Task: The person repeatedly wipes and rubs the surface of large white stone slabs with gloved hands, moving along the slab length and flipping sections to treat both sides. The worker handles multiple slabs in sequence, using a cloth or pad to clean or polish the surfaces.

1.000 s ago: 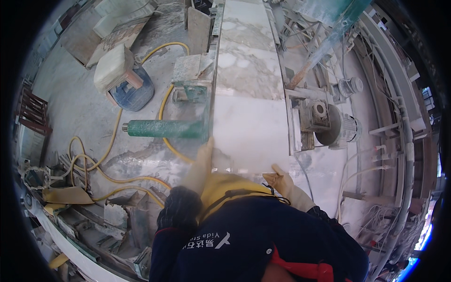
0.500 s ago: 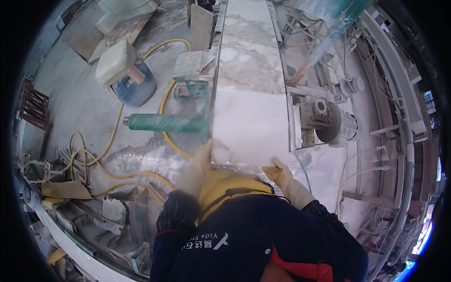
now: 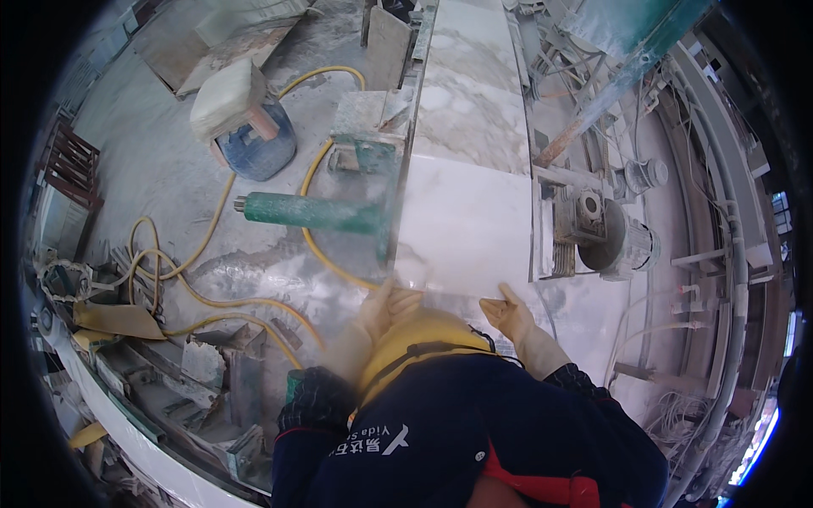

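Note:
A white, grey-veined marble slab [image 3: 466,224] lies on a long narrow conveyor in front of me, its near edge close to my yellow apron [image 3: 423,334]. My left hand [image 3: 385,311], in a pale rubber glove, is at the slab's near left corner. Its thumb points up at the corner and its fingers stretch rightward along the near edge. My right hand [image 3: 510,317], in a matching glove, is by the near right part of that edge. Thumb and bent fingers stand apart, with nothing visible between them. Whether its thumb touches the stone is unclear.
A more strongly veined slab [image 3: 470,102] lies beyond on the conveyor. A green roller [image 3: 309,212] juts out leftward, and a motor [image 3: 622,241] sits on the right. A blue drum [image 3: 258,148], a yellow hose [image 3: 199,296] and metal scrap [image 3: 203,372] are on the left.
My left hand has come down from the slab's left side to its near left corner, fingers now stretched inward. My right hand has barely moved. The whole view has shifted slightly.

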### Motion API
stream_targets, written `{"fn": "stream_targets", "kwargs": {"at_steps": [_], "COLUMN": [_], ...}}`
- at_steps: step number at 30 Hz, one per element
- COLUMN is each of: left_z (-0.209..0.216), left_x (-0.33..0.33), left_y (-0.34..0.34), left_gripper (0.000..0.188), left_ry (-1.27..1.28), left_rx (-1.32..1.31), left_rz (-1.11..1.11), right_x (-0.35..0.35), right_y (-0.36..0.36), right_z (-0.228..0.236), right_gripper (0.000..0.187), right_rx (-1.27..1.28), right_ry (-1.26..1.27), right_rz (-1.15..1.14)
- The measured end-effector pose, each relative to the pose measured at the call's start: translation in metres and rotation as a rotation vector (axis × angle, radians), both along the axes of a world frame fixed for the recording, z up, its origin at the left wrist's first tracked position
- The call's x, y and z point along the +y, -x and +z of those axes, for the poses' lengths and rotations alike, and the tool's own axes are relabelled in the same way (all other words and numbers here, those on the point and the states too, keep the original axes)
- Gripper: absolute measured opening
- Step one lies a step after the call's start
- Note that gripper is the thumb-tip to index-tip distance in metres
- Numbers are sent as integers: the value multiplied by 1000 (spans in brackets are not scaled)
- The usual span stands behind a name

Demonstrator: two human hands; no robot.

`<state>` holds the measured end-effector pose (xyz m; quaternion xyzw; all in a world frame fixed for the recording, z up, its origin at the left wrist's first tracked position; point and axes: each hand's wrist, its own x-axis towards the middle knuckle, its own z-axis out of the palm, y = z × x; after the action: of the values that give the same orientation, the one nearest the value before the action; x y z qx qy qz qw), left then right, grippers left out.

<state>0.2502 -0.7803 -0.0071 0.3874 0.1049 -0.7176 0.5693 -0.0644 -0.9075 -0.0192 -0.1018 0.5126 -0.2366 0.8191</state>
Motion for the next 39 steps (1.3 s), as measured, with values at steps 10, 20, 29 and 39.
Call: {"fn": "stream_targets", "kwargs": {"at_steps": [10, 20, 29, 39], "left_z": [-29, 0, -43, -170], "left_x": [5, 13, 111, 205], "left_y": [15, 28, -60, -169], "left_gripper": [45, 44, 41, 19], "left_ry": [641, 24, -243, -432], "left_rx": [-803, -94, -188, -543], "left_rz": [-153, 110, 334, 694], "right_x": [22, 19, 23, 24], "right_y": [4, -24, -98, -237], "right_z": [-3, -5, 61, 118], "right_gripper": [56, 50, 44, 40], "right_rx": [-117, -138, -15, 152], "right_ry": [76, 27, 443, 566], "right_rz": [156, 434, 941, 921]}}
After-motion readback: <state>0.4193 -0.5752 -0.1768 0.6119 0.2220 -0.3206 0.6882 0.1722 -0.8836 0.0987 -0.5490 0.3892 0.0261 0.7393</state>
